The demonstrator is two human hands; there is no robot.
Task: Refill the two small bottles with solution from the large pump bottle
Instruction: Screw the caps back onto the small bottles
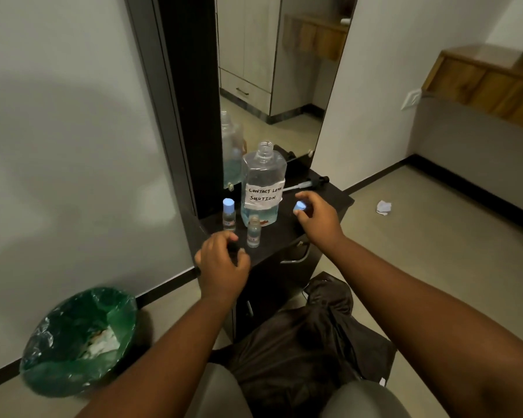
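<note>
On the dark desk (329,203), left to right: left hand (221,267) with fingers curled round something dark and blurred, capped small bottle (229,215), uncapped small bottle (253,231), open large bottle (263,188), right hand (317,218) pinching blue cap (299,206).

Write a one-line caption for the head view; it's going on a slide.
Right hand pinches a blue cap beside the open large bottle; one small bottle stands uncapped.
</note>
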